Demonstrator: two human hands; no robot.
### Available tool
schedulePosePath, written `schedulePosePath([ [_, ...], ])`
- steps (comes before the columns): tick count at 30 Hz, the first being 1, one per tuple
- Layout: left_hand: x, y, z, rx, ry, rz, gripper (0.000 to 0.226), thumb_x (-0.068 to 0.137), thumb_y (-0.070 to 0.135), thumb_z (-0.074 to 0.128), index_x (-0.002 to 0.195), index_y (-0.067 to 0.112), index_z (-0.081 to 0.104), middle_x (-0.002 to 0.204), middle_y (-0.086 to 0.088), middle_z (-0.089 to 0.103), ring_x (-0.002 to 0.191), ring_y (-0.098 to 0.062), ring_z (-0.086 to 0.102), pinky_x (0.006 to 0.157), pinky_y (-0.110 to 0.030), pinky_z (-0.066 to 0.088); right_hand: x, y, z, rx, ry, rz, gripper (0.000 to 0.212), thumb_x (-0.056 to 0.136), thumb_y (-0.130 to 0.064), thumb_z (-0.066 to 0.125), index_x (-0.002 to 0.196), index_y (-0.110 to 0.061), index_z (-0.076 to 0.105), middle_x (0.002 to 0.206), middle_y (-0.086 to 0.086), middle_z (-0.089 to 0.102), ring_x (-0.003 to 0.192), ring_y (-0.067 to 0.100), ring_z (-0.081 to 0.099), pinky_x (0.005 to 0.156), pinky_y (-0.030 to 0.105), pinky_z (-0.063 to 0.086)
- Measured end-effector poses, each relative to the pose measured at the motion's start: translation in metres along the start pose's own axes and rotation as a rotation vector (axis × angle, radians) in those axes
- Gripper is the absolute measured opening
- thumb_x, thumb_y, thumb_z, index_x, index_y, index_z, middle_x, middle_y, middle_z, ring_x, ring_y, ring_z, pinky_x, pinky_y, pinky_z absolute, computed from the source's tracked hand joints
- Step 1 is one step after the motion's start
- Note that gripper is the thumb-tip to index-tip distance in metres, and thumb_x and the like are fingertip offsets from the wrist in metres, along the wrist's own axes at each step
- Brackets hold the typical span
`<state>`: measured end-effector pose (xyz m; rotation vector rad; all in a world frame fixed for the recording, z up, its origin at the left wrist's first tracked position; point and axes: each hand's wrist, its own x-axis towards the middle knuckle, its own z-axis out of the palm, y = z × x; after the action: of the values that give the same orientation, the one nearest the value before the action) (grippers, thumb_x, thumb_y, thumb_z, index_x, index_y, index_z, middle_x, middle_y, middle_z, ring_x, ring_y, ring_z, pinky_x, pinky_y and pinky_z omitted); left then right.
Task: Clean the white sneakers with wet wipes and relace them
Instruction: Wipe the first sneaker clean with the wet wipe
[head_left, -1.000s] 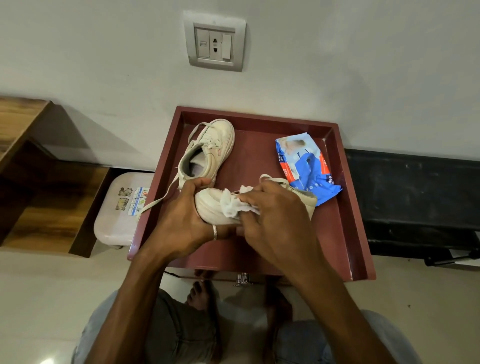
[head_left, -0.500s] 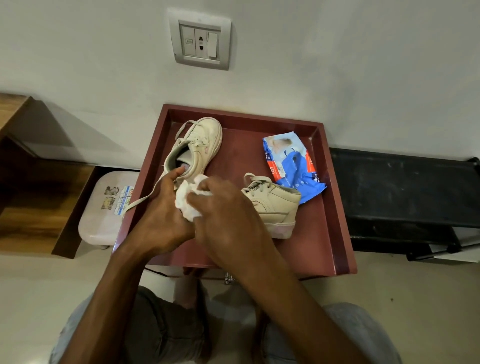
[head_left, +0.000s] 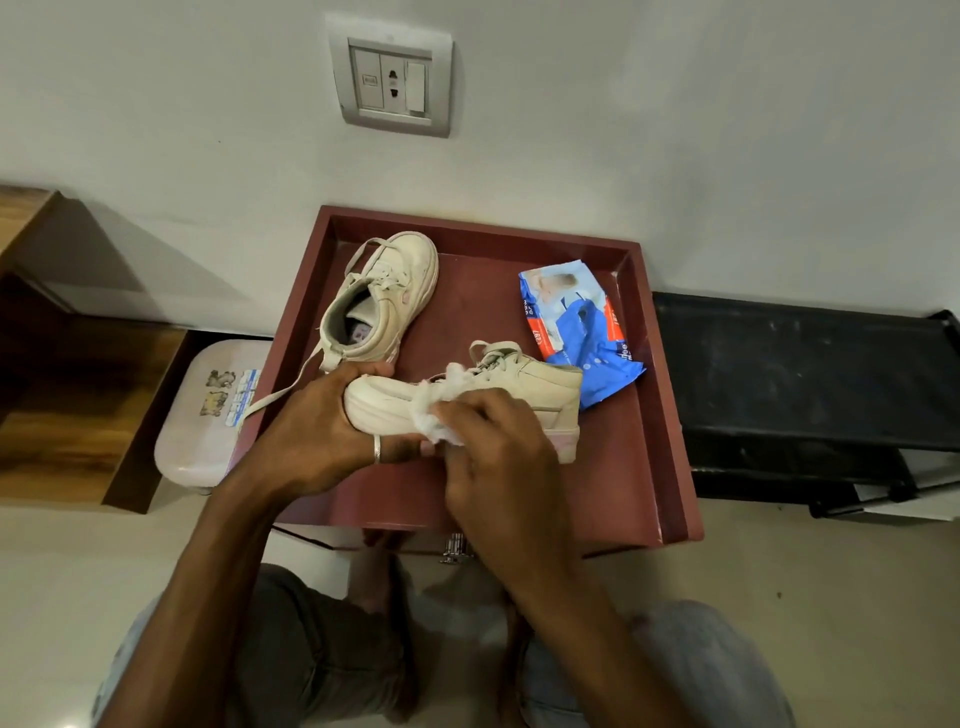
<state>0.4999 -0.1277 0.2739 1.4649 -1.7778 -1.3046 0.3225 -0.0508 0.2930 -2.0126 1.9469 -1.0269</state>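
While left hand (head_left: 322, 436) clasps the smooth sneaker (head_left: 530, 389), right hand (head_left: 498, 457) pinches crumpled wipe (head_left: 434, 426).

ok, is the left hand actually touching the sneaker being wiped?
Touching. The head view shows the left hand wrapped round the toe of the near sneaker, thumb on top, fingers under the sole.

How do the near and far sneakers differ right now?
The near sneaker is gripped at the toe by the left hand while the right hand holds a wipe against it; the far sneaker lies unheld. Toes: near sneaker left, far sneaker toward the wall. Both are off-white, at the red tray.
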Motion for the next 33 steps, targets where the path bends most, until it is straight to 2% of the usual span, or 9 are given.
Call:
schedulePosePath([
  [3,-0.001,0.000,-0.002,-0.008,-0.022,-0.002,0.085,0.046,0.057,0.094,0.120,0.026,0.067,0.111,0.009,0.076,0.102,-0.007,0.072,0.093,-0.039,0.059,0.001,0.008,-0.002,-0.003,-0.053,-0.030,0.033,0.078,0.004,0.062,0.105,-0.010,0.075,0.103,0.002,0.067,0.096,0.021,0.060,0.081,0.027,0.051],
  [10,-0.004,0.001,-0.006,0.008,-0.059,-0.023,0.088,0.037,0.066,0.089,0.115,0.030,0.069,0.105,0.018,0.076,0.096,0.001,0.071,0.085,-0.025,0.056,0.005,0.073,-0.037,-0.119,-0.003,0.290,0.030,0.071,0.001,0.076,0.099,-0.010,0.077,0.096,0.006,0.075,0.087,0.025,0.069,0.077,0.032,0.055],
  [14,-0.006,-0.005,-0.015,-0.042,-0.122,-0.057,0.087,0.043,0.058,0.092,0.120,0.026,0.068,0.109,0.012,0.077,0.101,-0.007,0.073,0.089,-0.028,0.059,-0.007,0.030,-0.011,-0.157,0.010,0.090,0.035,0.070,0.009,0.064,0.097,-0.010,0.076,0.095,0.005,0.073,0.085,0.026,0.065,0.073,0.033,0.054],
  [17,-0.007,-0.012,-0.023,-0.036,-0.161,-0.088,0.092,0.046,0.065,0.094,0.126,0.028,0.066,0.119,0.009,0.075,0.111,-0.016,0.071,0.100,-0.044,0.054,-0.009,0.025,-0.005,-0.143,-0.011,-0.006,0.036,0.070,0.007,0.058,0.097,-0.010,0.075,0.096,0.004,0.072,0.087,0.024,0.064,0.075,0.032,0.054],
  [20,-0.007,-0.014,-0.024,-0.056,-0.177,-0.083,0.094,0.046,0.065,0.094,0.127,0.027,0.066,0.120,0.008,0.074,0.113,-0.016,0.070,0.103,-0.047,0.053,0.002,0.058,-0.019,-0.080,0.016,0.211,0.036,0.073,0.008,0.062,0.100,-0.010,0.076,0.097,0.006,0.074,0.086,0.023,0.069,0.074,0.030,0.057],
  [23,-0.007,-0.012,-0.022,-0.071,-0.176,-0.080,0.097,0.043,0.065,0.095,0.127,0.025,0.065,0.120,0.008,0.074,0.112,-0.016,0.071,0.102,-0.045,0.054,0.016,0.087,-0.030,-0.036,-0.047,0.454,0.027,0.080,0.003,0.065,0.099,-0.012,0.076,0.094,0.000,0.075,0.080,0.010,0.064,0.063,0.004,0.040],
  [28,-0.008,-0.013,-0.021,-0.048,-0.173,-0.060,0.093,0.046,0.064,0.093,0.127,0.024,0.066,0.118,0.010,0.075,0.110,-0.013,0.071,0.100,-0.039,0.055,0.031,0.099,-0.020,0.114,-0.150,0.608,0.036,0.085,0.005,0.055,0.111,-0.012,0.073,0.098,-0.003,0.072,0.088,0.012,0.066,0.056,0.004,0.041],
  [30,-0.008,-0.014,-0.020,-0.065,-0.173,-0.044,0.091,0.048,0.060,0.092,0.127,0.023,0.066,0.115,0.011,0.076,0.108,-0.011,0.072,0.095,-0.030,0.057,0.027,0.086,-0.021,0.094,-0.107,0.582,0.044,0.085,0.005,0.056,0.120,-0.015,0.071,0.108,0.000,0.071,0.097,0.017,0.066,0.064,0.008,0.044],
  [33,-0.008,-0.008,-0.017,-0.092,-0.165,-0.024,0.085,0.048,0.052,0.091,0.124,0.021,0.068,0.112,0.011,0.077,0.105,-0.009,0.073,0.084,-0.016,0.057,0.007,0.046,-0.014,-0.049,-0.035,0.336,0.048,0.080,0.008,0.061,0.119,-0.017,0.071,0.108,0.005,0.066,0.094,0.020,0.063,0.075,0.019,0.046],
])
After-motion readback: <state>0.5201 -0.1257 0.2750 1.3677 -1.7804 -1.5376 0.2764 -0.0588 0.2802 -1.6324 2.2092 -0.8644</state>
